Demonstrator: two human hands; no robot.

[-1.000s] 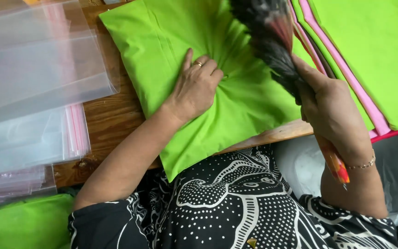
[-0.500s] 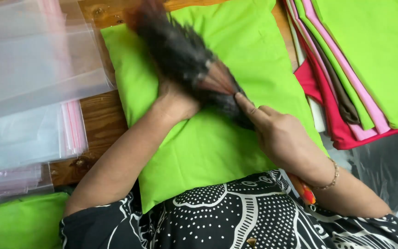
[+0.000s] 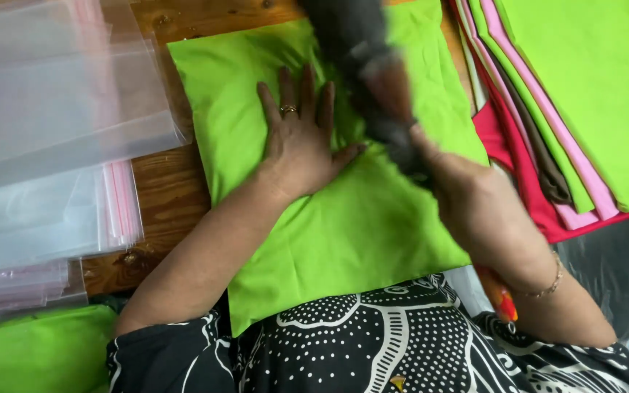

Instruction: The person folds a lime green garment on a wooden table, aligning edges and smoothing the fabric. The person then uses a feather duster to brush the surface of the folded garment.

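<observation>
Two hands work on a green cloth [image 3: 343,233] that lies folded on the wooden table [image 3: 161,196]. Left hand [image 3: 301,138] lies flat on the cloth, fingers [image 3: 307,91] spread and released, palm down; the cloth is directly under them and extends beyond the fingertips. Right hand [image 3: 485,211] is clenched around the handle of a dark duster [image 3: 362,58]; the blurred feathers are just beyond its fingers, over the cloth and beside the left thumb. Clear bags [image 3: 52,131] lie well to the left of the left fingers. Stacked cloths [image 3: 584,94] lie to the right of the right hand.
</observation>
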